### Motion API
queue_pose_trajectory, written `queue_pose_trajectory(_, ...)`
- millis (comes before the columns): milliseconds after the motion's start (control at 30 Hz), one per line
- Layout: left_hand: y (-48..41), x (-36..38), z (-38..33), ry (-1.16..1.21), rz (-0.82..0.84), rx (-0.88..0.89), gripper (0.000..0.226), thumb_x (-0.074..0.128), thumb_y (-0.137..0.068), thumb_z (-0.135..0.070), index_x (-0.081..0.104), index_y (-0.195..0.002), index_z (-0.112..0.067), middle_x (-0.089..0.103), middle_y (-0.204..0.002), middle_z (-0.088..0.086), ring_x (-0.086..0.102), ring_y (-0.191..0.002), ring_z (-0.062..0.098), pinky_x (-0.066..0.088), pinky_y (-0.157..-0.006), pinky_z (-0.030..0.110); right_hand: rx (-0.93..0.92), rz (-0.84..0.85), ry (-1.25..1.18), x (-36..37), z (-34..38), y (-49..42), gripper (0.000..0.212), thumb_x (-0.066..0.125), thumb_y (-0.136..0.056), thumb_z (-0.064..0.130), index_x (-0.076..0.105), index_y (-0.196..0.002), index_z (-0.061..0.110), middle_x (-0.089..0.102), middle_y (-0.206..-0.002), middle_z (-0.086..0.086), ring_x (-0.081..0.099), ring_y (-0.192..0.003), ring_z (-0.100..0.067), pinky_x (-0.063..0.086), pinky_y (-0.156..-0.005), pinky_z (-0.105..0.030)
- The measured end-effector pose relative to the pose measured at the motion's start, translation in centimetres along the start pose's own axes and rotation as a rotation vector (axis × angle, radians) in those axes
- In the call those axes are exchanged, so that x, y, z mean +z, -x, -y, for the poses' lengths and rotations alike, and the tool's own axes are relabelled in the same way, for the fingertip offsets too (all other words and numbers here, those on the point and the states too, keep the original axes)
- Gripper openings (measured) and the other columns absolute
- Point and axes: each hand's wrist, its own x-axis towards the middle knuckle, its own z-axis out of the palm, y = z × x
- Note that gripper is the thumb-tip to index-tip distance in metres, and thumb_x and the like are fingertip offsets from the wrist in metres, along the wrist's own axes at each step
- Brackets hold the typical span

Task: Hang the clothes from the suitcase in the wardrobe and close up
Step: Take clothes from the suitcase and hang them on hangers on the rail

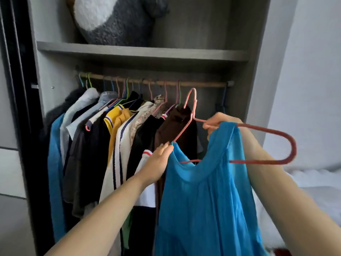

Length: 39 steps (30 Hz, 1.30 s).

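Open wardrobe (258, 52), hands (160, 159) fitting blue dress (206, 191) on hanger (276, 134)

Right of the grey wardrobe (262, 43) stands a pale wall (313, 71), and below it lies a bed (313, 193) with a white cover. The light is soft and even.

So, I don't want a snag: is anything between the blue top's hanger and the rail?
Nothing visible. The pink hanger's hook sits just below a bare stretch of rail, right of the brown garment; one blue hanger hangs further right.
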Motion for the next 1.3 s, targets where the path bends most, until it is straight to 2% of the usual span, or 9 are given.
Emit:
queue_pose_trajectory(67,-1.1,0.3,-1.5,-0.091,-0.038,0.030,0.044,0.027,-0.105,-0.020,0.036,-0.146,-0.006,0.032,-0.154,0.011,0.020,-0.147,0.027,0.013,-0.120,0.036,-0.120,-0.156,0.315,0.3,1.0,-0.3,0.023,0.056,-0.087,-0.004,0.050,-0.067,0.006,0.047,-0.039,0.003,0.043,-0.032,-0.005,0.037,-0.038,-0.015)
queue_pose_trajectory(167,-3.6,0.4,-0.2,-0.158,-0.038,0.046,0.041,0.032,-0.096,-0.014,0.055,-0.127,0.000,0.046,-0.141,0.028,0.035,-0.134,0.051,0.030,-0.111,0.056,-0.236,-0.306,0.233,0.7,0.3,-0.7,0.018,0.063,-0.082,0.007,0.054,-0.066,0.005,0.042,-0.052,-0.010,0.041,-0.041,-0.013,0.034,-0.040,-0.016)
queue_pose_trajectory(267,-5.9,-0.2,1.1,-0.465,-0.132,-0.008,0.058,0.028,-0.096,-0.041,0.036,-0.148,-0.018,0.014,-0.160,0.015,0.006,-0.149,0.030,0.010,-0.121,0.040,-0.269,-0.345,0.192,0.8,-1.0,-3.5,0.030,0.064,-0.081,0.011,0.047,-0.057,0.006,0.039,-0.053,-0.006,0.037,-0.047,-0.016,0.033,-0.048,-0.025)
queue_pose_trajectory(367,-7.7,-1.1,2.3,-0.596,-0.132,-0.048,0.057,0.033,-0.101,-0.040,0.020,-0.154,-0.023,0.006,-0.162,0.008,-0.001,-0.149,0.026,0.005,-0.120,0.040,-0.257,-0.422,0.268,0.5,-2.0,-7.6,0.036,0.061,-0.087,0.016,0.046,-0.055,0.015,0.039,-0.043,0.005,0.038,-0.042,-0.011,0.034,-0.047,-0.025)
queue_pose_trajectory(567,-11.2,-3.4,4.2,-0.626,-0.171,-0.077,0.062,0.039,-0.100,-0.040,0.015,-0.154,-0.022,0.052,-0.140,0.010,0.018,-0.145,0.030,0.021,-0.116,0.040,-0.251,-0.549,0.377,0.0,-3.0,-16.7,0.018,0.052,-0.097,0.017,0.057,-0.081,0.010,0.058,-0.076,-0.004,0.059,-0.076,-0.021,0.047,-0.068,-0.033)
queue_pose_trajectory(667,-12.9,-3.6,5.2,-0.621,-0.218,-0.047,0.060,0.041,-0.099,-0.043,0.019,-0.152,-0.026,0.069,-0.110,0.009,0.051,-0.123,0.031,0.034,-0.106,0.043,-0.272,-0.591,0.502,-0.7,-2.9,-21.0,0.014,0.050,-0.097,0.017,0.058,-0.090,0.007,0.059,-0.085,-0.007,0.060,-0.086,-0.027,0.045,-0.074,-0.036)
queue_pose_trajectory(900,-13.8,-3.6,5.7,-0.650,-0.202,0.002,0.033,0.039,-0.100,-0.035,0.049,-0.132,-0.039,0.071,-0.095,-0.004,0.063,-0.103,0.021,0.018,-0.113,0.051,-0.181,-0.574,0.704,-3.2,-2.6,-26.9,0.018,0.051,-0.098,0.016,0.064,-0.098,0.004,0.064,-0.095,-0.012,0.062,-0.086,-0.029,0.044,-0.069,-0.031)
queue_pose_trajectory(1167,-14.3,-3.6,7.2,-0.618,-0.221,0.012,0.040,0.035,-0.102,-0.034,0.042,-0.139,-0.046,0.072,-0.099,-0.007,0.060,-0.110,0.016,0.007,-0.113,0.045,-0.088,-0.482,0.784,-4.1,-5.4,-29.0,0.012,0.054,-0.095,0.013,0.059,-0.092,0.003,0.061,-0.089,-0.012,0.057,-0.071,-0.022,0.040,-0.053,-0.028)
queue_pose_trajectory(1300,-14.1,-3.3,7.2,-0.598,-0.207,0.003,0.042,0.033,-0.103,-0.036,0.038,-0.144,-0.044,0.072,-0.100,-0.006,0.058,-0.112,0.017,0.000,-0.114,0.044,-0.091,-0.418,0.897,-4.0,-5.6,-29.1,0.020,0.056,-0.096,0.024,0.061,-0.088,0.006,0.065,-0.090,-0.011,0.064,-0.079,-0.028,0.050,-0.064,-0.035)
